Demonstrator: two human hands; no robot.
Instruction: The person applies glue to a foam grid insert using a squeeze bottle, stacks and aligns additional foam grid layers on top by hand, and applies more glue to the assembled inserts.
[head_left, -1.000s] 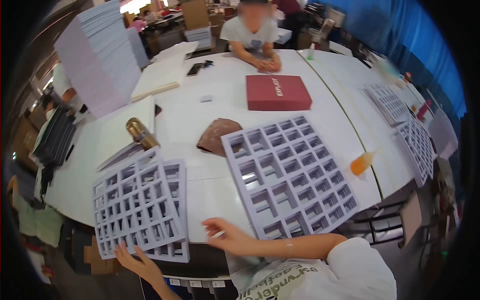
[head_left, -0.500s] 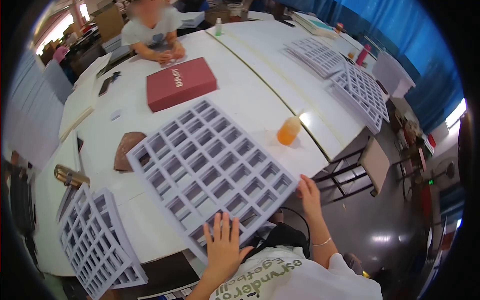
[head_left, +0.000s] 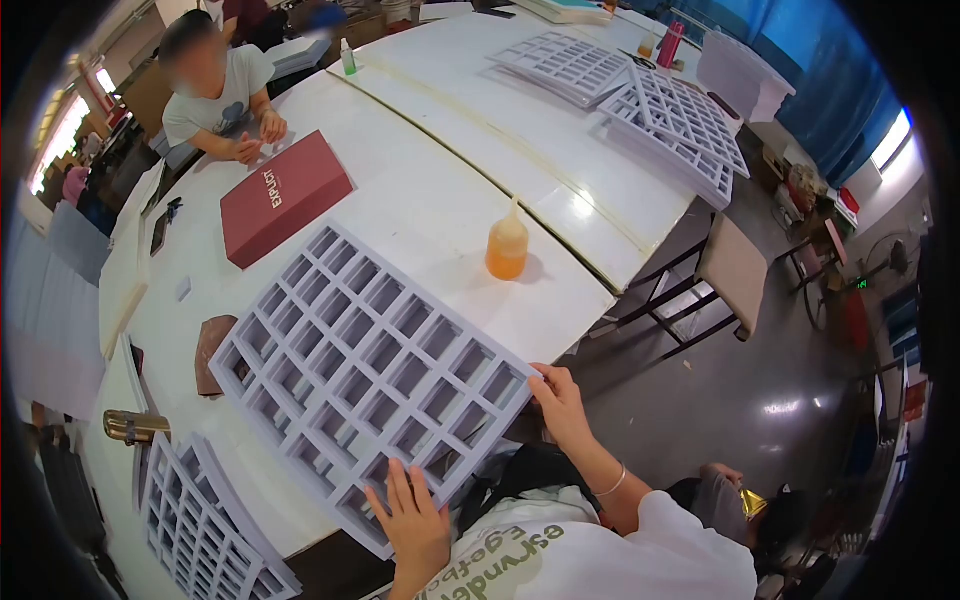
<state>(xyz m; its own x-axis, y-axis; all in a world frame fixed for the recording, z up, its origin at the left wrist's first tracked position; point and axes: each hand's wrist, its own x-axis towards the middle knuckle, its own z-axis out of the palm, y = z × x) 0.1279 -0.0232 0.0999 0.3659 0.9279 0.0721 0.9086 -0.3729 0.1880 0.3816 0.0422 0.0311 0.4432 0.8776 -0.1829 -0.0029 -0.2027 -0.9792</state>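
A large pale grid tray (head_left: 375, 365) with rectangular openings lies at the near edge of the white table. At its near left corner my left hand (head_left: 412, 520) rests on the frame with fingers spread. My right hand (head_left: 562, 405) pinches the tray's right corner, thumb and fingers closed on it. Under the tray's left side, a brown piece (head_left: 212, 352) is partly covered. More grid trays (head_left: 200, 520) lean over one another at the lower left, near a gold metal cylinder (head_left: 135, 427).
A red box (head_left: 285, 195) lies across the table, near a seated person (head_left: 215, 90). An orange glue bottle (head_left: 508, 247) stands right of the tray. Stacked grids (head_left: 680, 120) lie at the far right, with a chair (head_left: 728, 275) below. A phone (head_left: 159, 233) is at left.
The view has swung right. Both hands have come from the left side to the large tray; the right now grips its corner. The large tray has turned relative to the table.
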